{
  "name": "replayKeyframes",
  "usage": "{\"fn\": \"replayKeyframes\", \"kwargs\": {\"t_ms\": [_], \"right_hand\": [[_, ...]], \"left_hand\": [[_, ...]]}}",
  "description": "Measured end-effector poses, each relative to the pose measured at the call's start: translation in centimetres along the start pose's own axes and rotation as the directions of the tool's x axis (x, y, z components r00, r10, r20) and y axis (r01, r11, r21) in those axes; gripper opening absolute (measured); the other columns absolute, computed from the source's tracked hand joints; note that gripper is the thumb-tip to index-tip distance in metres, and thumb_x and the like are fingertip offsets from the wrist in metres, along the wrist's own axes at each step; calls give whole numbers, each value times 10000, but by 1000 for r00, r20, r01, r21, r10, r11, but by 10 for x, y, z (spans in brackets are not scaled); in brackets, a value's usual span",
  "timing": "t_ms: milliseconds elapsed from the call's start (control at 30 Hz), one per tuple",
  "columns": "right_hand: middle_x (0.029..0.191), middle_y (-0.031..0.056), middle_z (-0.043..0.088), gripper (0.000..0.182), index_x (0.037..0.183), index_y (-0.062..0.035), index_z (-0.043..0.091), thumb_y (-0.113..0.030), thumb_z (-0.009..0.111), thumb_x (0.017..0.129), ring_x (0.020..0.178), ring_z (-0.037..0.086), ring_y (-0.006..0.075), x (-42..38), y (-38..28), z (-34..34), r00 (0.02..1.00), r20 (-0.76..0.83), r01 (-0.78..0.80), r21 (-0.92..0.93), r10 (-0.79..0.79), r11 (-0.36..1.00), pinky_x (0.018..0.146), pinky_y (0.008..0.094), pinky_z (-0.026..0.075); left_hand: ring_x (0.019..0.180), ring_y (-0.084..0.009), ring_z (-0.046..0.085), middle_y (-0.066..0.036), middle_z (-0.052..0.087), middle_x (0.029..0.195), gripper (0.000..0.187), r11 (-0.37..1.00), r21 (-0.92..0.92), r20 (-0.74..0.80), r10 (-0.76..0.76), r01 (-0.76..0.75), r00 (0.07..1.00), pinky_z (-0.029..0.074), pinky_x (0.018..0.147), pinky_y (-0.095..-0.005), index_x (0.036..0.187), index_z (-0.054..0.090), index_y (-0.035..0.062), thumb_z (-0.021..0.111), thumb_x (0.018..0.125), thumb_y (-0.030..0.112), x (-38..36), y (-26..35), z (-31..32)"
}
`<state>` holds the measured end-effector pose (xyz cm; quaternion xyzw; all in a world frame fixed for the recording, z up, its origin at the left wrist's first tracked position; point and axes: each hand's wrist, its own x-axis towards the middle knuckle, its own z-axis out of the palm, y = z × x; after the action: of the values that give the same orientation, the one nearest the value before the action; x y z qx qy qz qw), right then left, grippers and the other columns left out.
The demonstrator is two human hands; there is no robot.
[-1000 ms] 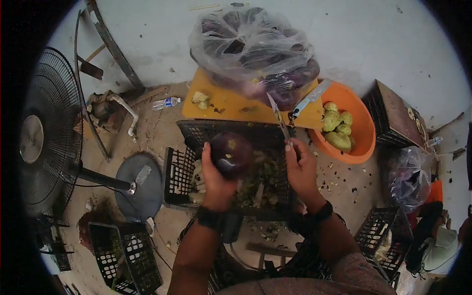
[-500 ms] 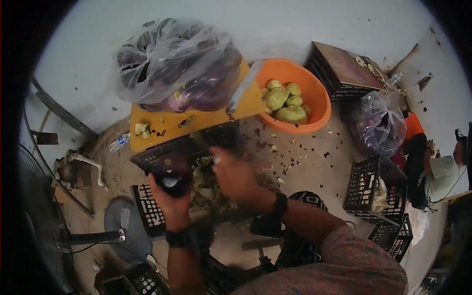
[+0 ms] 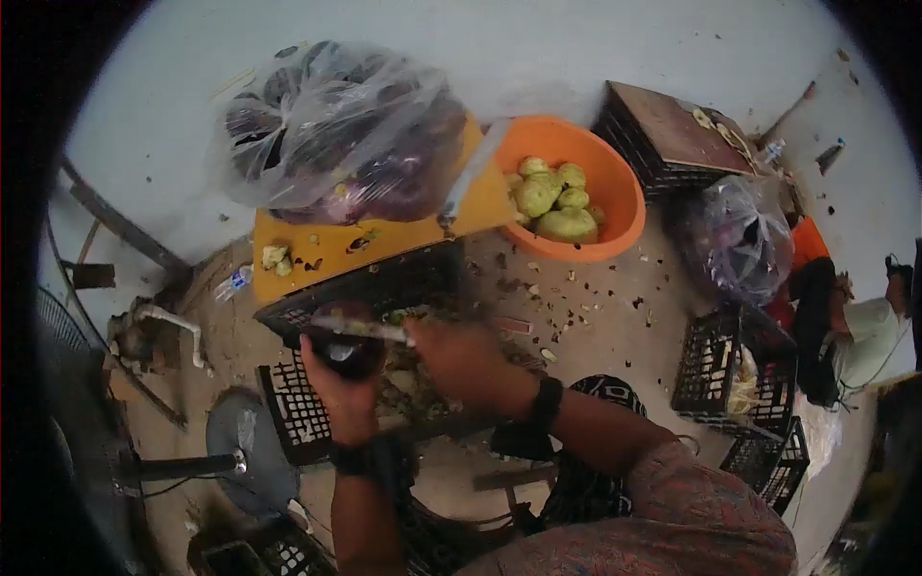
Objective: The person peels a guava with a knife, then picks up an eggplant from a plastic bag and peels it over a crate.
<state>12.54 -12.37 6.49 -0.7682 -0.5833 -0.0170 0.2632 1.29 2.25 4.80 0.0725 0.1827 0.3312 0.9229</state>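
My left hand [image 3: 340, 398] is wrapped round a dark purple eggplant [image 3: 348, 353] above a black crate [image 3: 296, 408]. A knife [image 3: 370, 329] is in the closed fingers of my right hand [image 3: 456, 355], its blade pointing left across the top of the eggplant. Both the blade and the right hand are a little blurred. Below my hands, pale and green scraps [image 3: 408, 389] lie in the crate.
Bagged eggplants [image 3: 384, 144] rest on a yellow board [image 3: 317, 252]. An orange basin [image 3: 622, 206] holds several peeled pale-green vegetables [image 3: 567, 226]. Further right are another bag [image 3: 744, 240], black crates [image 3: 715, 379] and a seated person [image 3: 864, 336]. A fan base [image 3: 235, 432] stands left.
The knife in my right hand has come down from a raised position onto the top of the eggplant. The eggplant has shifted slightly right in my left hand.
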Motion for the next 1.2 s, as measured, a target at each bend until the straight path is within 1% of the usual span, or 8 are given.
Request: {"fn": "replayKeyframes", "kwargs": {"t_ms": [33,100,133,167,300,600,1000,1200], "right_hand": [[825,152,588,365,1116,13,501,-191,530,815,690,610,304,2,0,-5,1000,8,19,11,-19,1000,580,423,481],[786,141,593,286,993,-18,552,-254,534,831,664,605,311,12,-10,-23,989,58,-136,21,135,991,569,423,475],[786,141,593,286,993,-18,552,-254,534,831,664,605,311,12,-9,-19,992,64,-108,48,105,993,569,423,475],[764,138,595,269,946,-35,563,-277,537,832,655,601,318,11,-6,-15,994,31,-109,128,106,986,567,425,472],[719,143,582,211,804,-60,579,-268,553,831,649,583,342,5,-12,-13,996,28,-92,304,87,948,568,427,448],[681,169,558,225,796,-41,565,-264,570,817,638,548,388,7,-20,-9,996,46,-92,501,80,860,549,426,428],[651,177,579,348,689,-29,596,-362,614,788,621,584,337,14,-28,-8,975,128,-220,470,181,855,548,409,447],[667,135,613,389,874,-24,605,-391,658,754,633,619,277,17,-27,-11,912,297,-410,631,283,658,570,372,468]], "left_hand": [[1055,-280,520,-76,545,1158,501,1000,-4,-7,22,-22,1000,411,882,-494,1167,509,143,469,828,509,1,-1,-7],[1034,-276,532,-71,557,1142,490,891,346,160,253,-294,954,420,877,-478,1145,526,143,467,830,514,-7,-3,-2],[995,-280,547,-73,566,1114,491,994,109,-169,41,-23,985,426,877,-466,1122,538,132,475,827,519,-8,1,14],[995,-280,547,-73,566,1114,491,992,115,-175,72,-52,982,426,877,-466,1122,538,132,475,827,519,-8,0,16],[989,-269,538,-92,563,1065,516,997,29,-103,69,-66,992,439,866,-477,1148,510,108,479,840,521,-1,-3,4],[1100,-318,474,-133,492,1209,633,991,136,-38,-2,7,999,386,939,-478,1230,463,106,443,817,586,-10,-8,9],[1093,-306,481,-118,496,1205,612,992,127,-92,35,-23,995,385,944,-460,1219,464,92,430,839,571,-11,-6,0],[1041,-300,525,-124,539,1152,603,989,138,-25,48,-44,999,409,923,-444,1195,486,78,403,854,567,-10,-4,-2]]}}
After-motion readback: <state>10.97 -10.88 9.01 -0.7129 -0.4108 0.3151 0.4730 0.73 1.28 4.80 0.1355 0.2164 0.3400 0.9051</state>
